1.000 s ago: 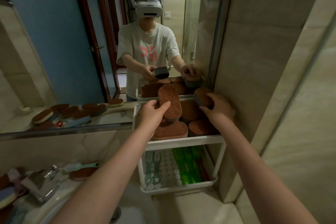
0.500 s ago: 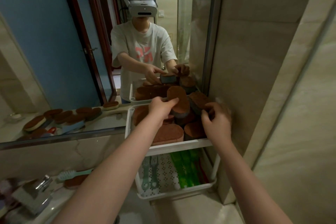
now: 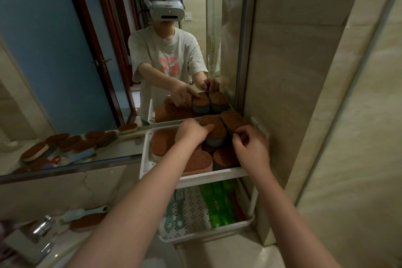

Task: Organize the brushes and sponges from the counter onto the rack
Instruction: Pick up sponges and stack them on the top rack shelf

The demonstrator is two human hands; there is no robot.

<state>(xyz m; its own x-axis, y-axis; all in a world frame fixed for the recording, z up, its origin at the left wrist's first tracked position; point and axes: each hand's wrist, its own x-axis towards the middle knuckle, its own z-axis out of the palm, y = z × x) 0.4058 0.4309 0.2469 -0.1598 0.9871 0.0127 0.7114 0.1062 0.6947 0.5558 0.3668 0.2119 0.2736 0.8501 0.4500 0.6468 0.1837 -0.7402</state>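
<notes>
Work looks well along: the rack's [image 3: 214, 175] top tier is crowded with sponges and my left hand [image 3: 191, 131] and right hand [image 3: 250, 148] each pinch an upright sponge [image 3: 214, 129] there, while a brush [image 3: 83, 213] waits on the counter [image 3: 65, 246].

We stretch both bare forearms forward from the near edge, our left hand [image 3: 191, 133] curled palm-down with fingers bent at the far end, our right hand [image 3: 252, 148] just beside it, fingers pinched together.
</notes>
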